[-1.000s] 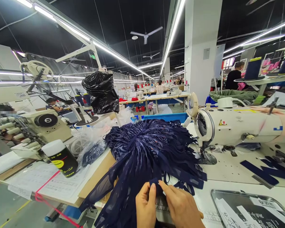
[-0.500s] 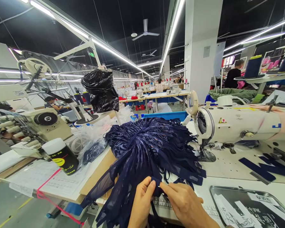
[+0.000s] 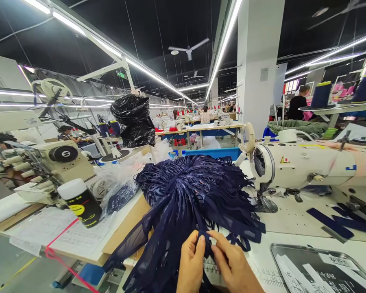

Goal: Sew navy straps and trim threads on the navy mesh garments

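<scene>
A large bundle of navy blue fabric pieces [image 3: 183, 179], partly sheer with strap-like ends, lies heaped on the sewing table. At its near edge my left hand [image 3: 191, 260] pinches a narrow navy fabric strip [image 3: 203, 235] between thumb and fingers. Close beside it, my right hand [image 3: 232, 260] has thumb and fingers closed on the same strip. Both hands are over a printed ruler scale [image 3: 211, 265] on the tabletop. To the right stands a white sewing machine [image 3: 299, 162], its presser foot apart from my hands.
A metal tray [image 3: 323, 264] with paper labels sits front right, below loose navy strips [image 3: 329, 223]. At left are a black bottle with white cap [image 3: 81, 203], paper sheets [image 3: 57, 232] and a pink ribbon [image 3: 61, 234]. People work at machines farther back.
My hands have shifted slightly right with the strip. My right thumb and fingers have changed their grip at the strip's end. The view has moved a little.
</scene>
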Action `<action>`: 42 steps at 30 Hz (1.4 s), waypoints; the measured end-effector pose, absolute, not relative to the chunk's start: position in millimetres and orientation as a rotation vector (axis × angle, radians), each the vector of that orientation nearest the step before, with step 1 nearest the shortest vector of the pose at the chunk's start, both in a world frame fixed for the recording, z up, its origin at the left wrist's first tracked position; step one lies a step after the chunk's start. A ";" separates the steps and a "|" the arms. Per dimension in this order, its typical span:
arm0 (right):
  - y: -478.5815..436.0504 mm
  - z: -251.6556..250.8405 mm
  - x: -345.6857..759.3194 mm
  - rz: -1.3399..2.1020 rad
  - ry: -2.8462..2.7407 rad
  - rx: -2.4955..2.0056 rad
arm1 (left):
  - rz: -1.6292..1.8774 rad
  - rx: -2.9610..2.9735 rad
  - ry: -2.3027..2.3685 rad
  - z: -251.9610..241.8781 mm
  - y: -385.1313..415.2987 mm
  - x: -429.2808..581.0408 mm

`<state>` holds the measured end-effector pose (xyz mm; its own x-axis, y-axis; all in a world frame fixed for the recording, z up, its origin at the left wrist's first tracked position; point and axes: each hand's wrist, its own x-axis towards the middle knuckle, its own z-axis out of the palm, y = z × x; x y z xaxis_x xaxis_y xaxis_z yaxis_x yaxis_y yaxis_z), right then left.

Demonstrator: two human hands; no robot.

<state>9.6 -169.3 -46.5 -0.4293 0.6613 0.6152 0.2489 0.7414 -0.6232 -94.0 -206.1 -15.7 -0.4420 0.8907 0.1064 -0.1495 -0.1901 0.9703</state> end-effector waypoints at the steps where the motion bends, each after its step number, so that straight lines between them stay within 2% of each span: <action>1: -170.0 -45.8 9.0 0.695 -1.996 -0.706 | 1.742 0.938 1.318 -15.8 -205.8 -94.0; 5: -172.0 -36.9 8.2 1.239 -1.883 -0.646 | 1.740 1.004 1.384 -18.5 -203.8 -95.8; 9: -171.5 -32.1 9.4 1.548 -1.770 -0.649 | 1.699 1.110 1.437 -22.3 -201.8 -97.9; 12: -170.2 -35.8 11.4 1.442 -1.794 -0.691 | 1.711 1.177 1.488 -25.8 -202.0 -97.0; 17: -174.7 -45.2 5.3 0.873 -1.736 -0.804 | 1.733 1.262 1.547 -31.6 -203.0 -87.2; 19: -178.3 -44.7 -1.0 0.956 -1.629 -0.803 | 1.756 1.198 1.507 -31.0 -202.7 -84.6; 21: -180.1 -39.0 -4.5 1.236 -1.495 -0.710 | 1.797 1.088 1.473 -28.4 -202.3 -85.8; 23: -178.6 -27.4 -0.9 1.493 -1.294 -0.501 | 1.859 0.860 1.481 -25.6 -201.8 -91.1; 25: -174.1 -12.2 10.0 1.553 -1.061 -0.288 | 1.907 0.583 1.492 -24.7 -201.4 -97.5; 28: -167.3 4.7 28.6 1.423 -0.933 -0.296 | 1.945 0.446 1.418 -27.9 -200.4 -100.1; 31: -167.5 -0.7 33.4 1.191 -1.202 -0.570 | 1.940 0.508 1.269 -31.3 -198.2 -91.9; 33: -170.5 -14.8 29.1 0.858 -1.477 -0.659 | 1.900 0.529 1.206 -31.1 -196.8 -85.4; 37: -172.3 -38.8 20.2 0.216 -1.904 -0.556 | 1.804 0.652 1.217 -29.0 -197.3 -78.9; 42: -167.3 -33.4 23.1 0.010 -2.024 -0.635 | 1.838 0.856 1.345 -31.2 -203.6 -77.1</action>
<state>23.1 -167.3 -33.4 -0.3863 0.4389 0.8113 0.4306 0.8636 -0.2621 -77.1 -203.6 -31.2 -0.5419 0.8335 0.1077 -0.1494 -0.2216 0.9636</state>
